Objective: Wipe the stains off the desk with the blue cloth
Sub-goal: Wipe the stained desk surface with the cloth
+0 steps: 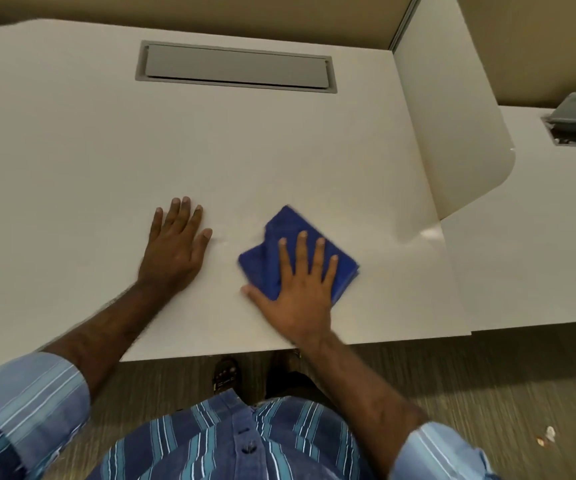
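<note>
A: Where's the blue cloth [298,252] rn?

B: Flat on the desk [71,150], on the near side of the grey cable hatch [236,67] and off to its right. It's folded into a rough square w/ one corner pointing back toward the hatch. Edges look smeared in the frame.

A: And your hands?

B: My right hand [302,292] is on top of the cloth, palm down, fingers spread wide and straight. It's pressing, not gripping; nothing is curled around the fabric. Thumb sticks out to the left, its tip on bare desk just off the cloth's near-left edge. My left hand [175,249] is flat on the desk too, fingers together and extended, holding nothing. It sits near-side of the hatch, abt under the hatch's left half, apart from the cloth w/ a strip of bare top between.

A: Stains?

B: Can't make out any clearly. There's a faint mark btwn my hands, can't tell if it's a stain or glare.

A: Anything else near the hatch?

B: The white divider panel [452,133] stands to its right, along the desk's right side.
</note>
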Demonstrator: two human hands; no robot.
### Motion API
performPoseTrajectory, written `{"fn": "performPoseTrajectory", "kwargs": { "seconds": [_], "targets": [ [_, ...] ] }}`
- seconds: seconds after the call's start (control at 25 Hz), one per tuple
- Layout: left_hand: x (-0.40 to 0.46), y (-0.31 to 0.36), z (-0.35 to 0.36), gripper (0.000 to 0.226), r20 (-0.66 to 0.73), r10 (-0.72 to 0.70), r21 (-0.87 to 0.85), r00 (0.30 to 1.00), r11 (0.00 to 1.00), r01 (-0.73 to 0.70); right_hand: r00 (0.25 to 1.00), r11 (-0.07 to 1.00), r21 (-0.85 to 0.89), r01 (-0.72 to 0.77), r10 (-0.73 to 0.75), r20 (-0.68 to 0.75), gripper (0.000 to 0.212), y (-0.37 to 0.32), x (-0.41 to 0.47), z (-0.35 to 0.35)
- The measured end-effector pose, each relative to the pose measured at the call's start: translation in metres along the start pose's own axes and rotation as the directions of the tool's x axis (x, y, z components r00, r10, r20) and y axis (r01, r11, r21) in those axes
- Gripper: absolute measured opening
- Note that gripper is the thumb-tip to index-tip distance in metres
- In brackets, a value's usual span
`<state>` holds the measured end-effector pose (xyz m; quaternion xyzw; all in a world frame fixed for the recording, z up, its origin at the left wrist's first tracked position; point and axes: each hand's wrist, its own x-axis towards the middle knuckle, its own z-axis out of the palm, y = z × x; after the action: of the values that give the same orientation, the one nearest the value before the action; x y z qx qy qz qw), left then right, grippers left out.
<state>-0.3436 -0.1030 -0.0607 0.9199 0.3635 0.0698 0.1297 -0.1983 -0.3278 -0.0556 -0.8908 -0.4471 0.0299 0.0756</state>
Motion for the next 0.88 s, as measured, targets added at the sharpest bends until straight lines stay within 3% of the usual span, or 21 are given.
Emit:
{"fn": "performPoseTrajectory", "kwargs": {
  "seconds": [0.12, 0.2, 0.32, 0.52, 0.68, 0.88],
  "targets": [
    [0.002, -0.004, 0.004, 0.068, 0.002, -0.008, -0.027, 1.000, 1.000, 0.008, 0.984, 0.988, 0.015, 0.155, -0.156, 0.088, 0.112, -0.005, -0.062, 0.003],
    [0.002, -0.005, 0.007, 0.069, -0.006, -0.013, -0.030, 1.000, 0.999, 0.013, 0.977, 0.984, 0.038, 0.173, -0.176, 0.118, 0.097, -0.002, -0.068, 0.001],
    [0.003, -0.005, 0.008, 0.069, -0.018, -0.015, -0.040, 1.000, 0.999, 0.014, 0.968, 0.980, 0.017, 0.200, -0.200, 0.153, 0.080, -0.010, -0.020, 0.000],
    [0.002, -0.007, 0.010, 0.067, -0.023, -0.010, -0.033, 1.000, 0.999, 0.009, 0.970, 0.972, 0.004, 0.233, -0.233, 0.063, 0.075, 0.006, 0.067, 0.004],
    [0.002, -0.007, 0.011, 0.065, -0.037, -0.013, -0.035, 0.999, 0.999, 0.012, 0.999, 0.998, -0.043, -0.046, 0.045, -0.012, 0.076, 0.081, 0.099, -0.012],
    [0.002, -0.007, 0.011, 0.065, -0.056, -0.014, -0.036, 0.998, 0.999, 0.012, 0.886, 0.886, 0.012, -0.464, 0.464, -0.017, 0.096, 0.187, 0.049, -0.037]
  ]
}}
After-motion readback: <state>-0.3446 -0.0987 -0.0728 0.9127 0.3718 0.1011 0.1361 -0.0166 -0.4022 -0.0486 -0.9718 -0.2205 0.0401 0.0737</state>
